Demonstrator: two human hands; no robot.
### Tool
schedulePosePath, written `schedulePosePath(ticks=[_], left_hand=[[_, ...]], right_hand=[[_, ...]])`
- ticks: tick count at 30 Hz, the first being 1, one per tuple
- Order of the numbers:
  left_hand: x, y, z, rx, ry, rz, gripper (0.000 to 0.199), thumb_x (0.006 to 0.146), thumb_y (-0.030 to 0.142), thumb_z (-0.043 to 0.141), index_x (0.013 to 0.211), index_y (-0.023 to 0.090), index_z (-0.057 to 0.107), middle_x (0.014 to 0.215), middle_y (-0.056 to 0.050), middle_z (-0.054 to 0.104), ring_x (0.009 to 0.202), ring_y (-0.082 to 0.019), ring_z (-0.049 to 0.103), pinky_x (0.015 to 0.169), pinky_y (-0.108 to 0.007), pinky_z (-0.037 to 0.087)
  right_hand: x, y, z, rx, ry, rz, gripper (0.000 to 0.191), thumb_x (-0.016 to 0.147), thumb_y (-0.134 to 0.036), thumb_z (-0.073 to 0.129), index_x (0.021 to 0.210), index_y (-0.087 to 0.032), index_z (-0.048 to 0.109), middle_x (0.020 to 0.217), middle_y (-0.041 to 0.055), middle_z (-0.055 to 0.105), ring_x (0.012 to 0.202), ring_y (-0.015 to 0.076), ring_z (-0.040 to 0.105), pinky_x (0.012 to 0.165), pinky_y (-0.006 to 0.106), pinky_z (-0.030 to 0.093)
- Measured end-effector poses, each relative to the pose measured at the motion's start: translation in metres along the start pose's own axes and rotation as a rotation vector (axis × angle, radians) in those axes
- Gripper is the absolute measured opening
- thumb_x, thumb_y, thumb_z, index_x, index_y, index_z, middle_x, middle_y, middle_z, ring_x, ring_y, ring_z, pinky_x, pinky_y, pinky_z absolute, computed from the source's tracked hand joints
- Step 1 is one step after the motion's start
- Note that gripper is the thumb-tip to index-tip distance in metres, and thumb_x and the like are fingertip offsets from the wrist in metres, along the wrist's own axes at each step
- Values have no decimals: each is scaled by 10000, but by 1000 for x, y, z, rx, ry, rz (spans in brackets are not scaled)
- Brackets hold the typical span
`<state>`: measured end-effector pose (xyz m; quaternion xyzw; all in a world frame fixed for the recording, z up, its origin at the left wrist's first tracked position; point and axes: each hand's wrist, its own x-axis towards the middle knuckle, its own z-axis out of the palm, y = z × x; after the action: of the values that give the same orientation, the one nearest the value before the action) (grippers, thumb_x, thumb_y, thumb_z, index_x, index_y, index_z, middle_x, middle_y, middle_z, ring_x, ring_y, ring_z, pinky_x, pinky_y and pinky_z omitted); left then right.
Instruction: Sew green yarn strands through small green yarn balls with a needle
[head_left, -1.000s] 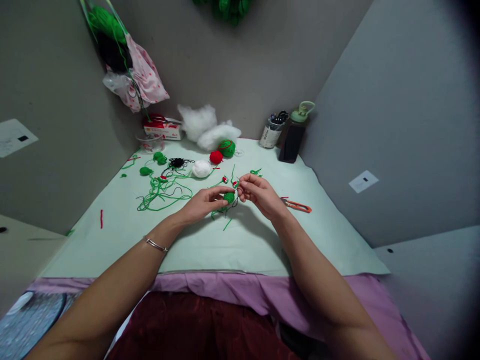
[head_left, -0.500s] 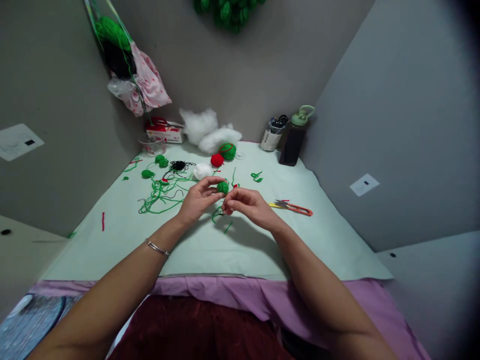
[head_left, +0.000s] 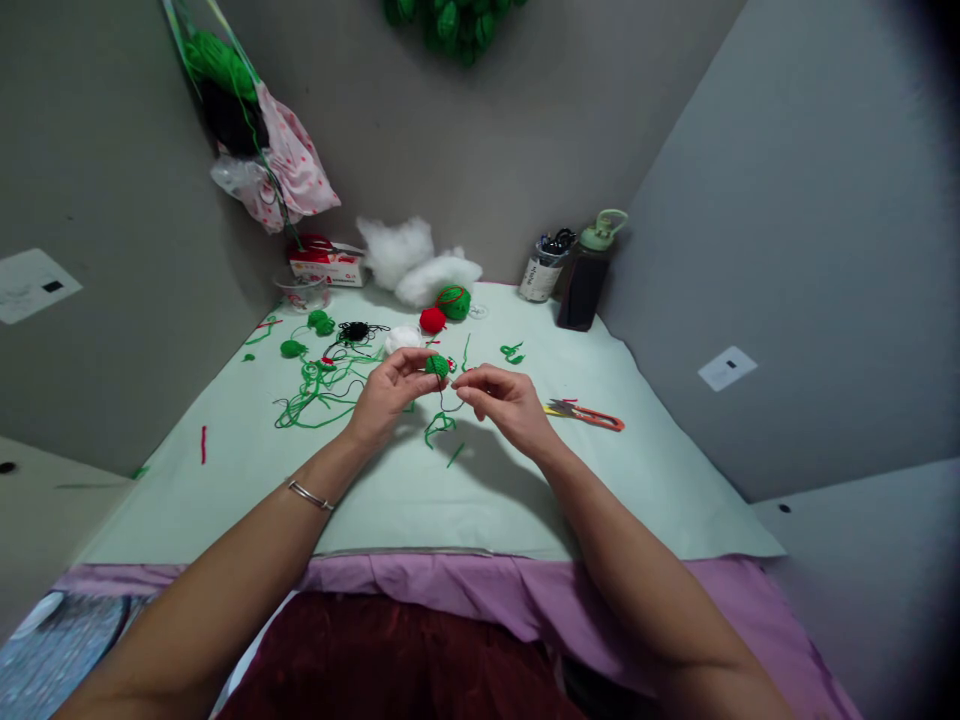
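Observation:
Between the fingers and thumb of my left hand (head_left: 390, 388) is a small round green crocheted piece (head_left: 436, 366). A bit of red and white shows at its right side. My right hand (head_left: 504, 398) is pinched just right of it, on what looks like a thin needle (head_left: 452, 382), mostly hidden by the fingers. Black yarn (head_left: 441, 398) hangs from the crocheted piece and loops toward my right hand. Below both hands lie a green yarn tangle (head_left: 441, 425) and a short green strand (head_left: 455, 455).
Orange-handled thread snips (head_left: 592, 415) lie to the right. Tangled green yarn (head_left: 311, 405), a black yarn heap (head_left: 356, 331), a white yarn ball (head_left: 403, 340) and a red ball (head_left: 432, 320) sit left and behind. White stuffing (head_left: 397, 252), a pen cup (head_left: 541, 272) and a bottle (head_left: 585, 275) stand at the back.
The green crocheted piece has shifted slightly left and up and is turned, showing the black yarn across it. My right hand has moved up and a little right, its fingertips beside the piece.

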<state>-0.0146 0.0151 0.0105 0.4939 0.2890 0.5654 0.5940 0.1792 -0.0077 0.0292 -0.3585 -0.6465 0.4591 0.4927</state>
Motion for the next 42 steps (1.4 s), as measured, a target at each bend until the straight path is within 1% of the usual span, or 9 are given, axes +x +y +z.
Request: schedulePosePath(ticks=[3, 7, 13, 18, 22, 31, 36, 39, 42], left_hand=[[1, -4, 0, 18, 3, 19, 346, 721, 274, 868, 1011, 182, 703, 978, -29, 720, 889, -159, 685, 878, -344, 577], [2, -5, -1, 49, 13, 23, 351, 719, 272, 870, 1007, 179, 691, 956, -27, 724, 858, -154, 686, 869, -335, 565], [1, -6, -2, 73, 23, 43, 358, 693, 264, 882, 957, 174, 657, 927, -18, 716, 837, -151, 683, 842, -319, 558], [-2, -5, 4, -9, 23, -37, 333, 702, 292, 871, 908, 172, 639, 875, -3, 704, 814, -144, 673, 839, -326, 561], [-4, -5, 7, -42, 34, -79, 314, 700, 299, 868, 875, 171, 641, 863, 4, 697, 803, -133, 660, 834, -313, 558], [-6, -8, 8, 82, 40, 37, 302, 714, 294, 867, 880, 181, 641, 864, -2, 704, 825, -143, 657, 843, -306, 542], [-6, -7, 8, 147, 50, 113, 360, 733, 267, 848, 1028, 209, 650, 944, -11, 709, 886, -153, 660, 856, -302, 536], [-6, -8, 6, 206, 44, 143, 346, 752, 270, 830, 1045, 207, 658, 949, -22, 711, 895, -159, 659, 857, -303, 532], [-7, -10, 5, 267, 47, 146, 327, 758, 282, 822, 1038, 201, 673, 963, -33, 716, 882, -165, 664, 839, -304, 535]], right_hand=[[0, 1, 3, -50, 26, 13, 204, 832, -382, 762, 881, -184, 755, 724, -3, 633, 555, 88, 459, 523, 259, 350], [-1, 1, 6, -122, 39, 3, 212, 834, -390, 738, 847, -178, 739, 712, 3, 620, 583, 100, 468, 524, 258, 347], [-2, 1, 8, -144, 44, -4, 210, 849, -385, 708, 860, -176, 728, 694, -1, 599, 588, 102, 461, 528, 254, 348], [-2, 4, 13, -103, 65, -5, 193, 844, -375, 712, 856, -183, 709, 694, -8, 589, 587, 105, 476, 547, 259, 372], [-1, 7, 18, -54, 104, 4, 200, 828, -386, 723, 800, -193, 680, 670, -15, 573, 558, 106, 470, 547, 266, 391], [0, 7, 22, -24, 152, 23, 303, 810, -469, 747, 751, -192, 639, 656, -19, 574, 534, 98, 478, 526, 255, 411], [4, 13, 18, -4, 142, 93, 392, 765, -517, 788, 693, -187, 590, 570, -43, 529, 484, 89, 468, 476, 240, 374], [5, 16, 16, 59, 77, 144, 388, 759, -508, 792, 732, -188, 574, 586, -39, 572, 495, 96, 520, 497, 242, 431], [4, 17, 16, 139, 20, 177, 348, 767, -458, 788, 805, -194, 564, 669, -30, 632, 565, 111, 605, 582, 261, 520]])
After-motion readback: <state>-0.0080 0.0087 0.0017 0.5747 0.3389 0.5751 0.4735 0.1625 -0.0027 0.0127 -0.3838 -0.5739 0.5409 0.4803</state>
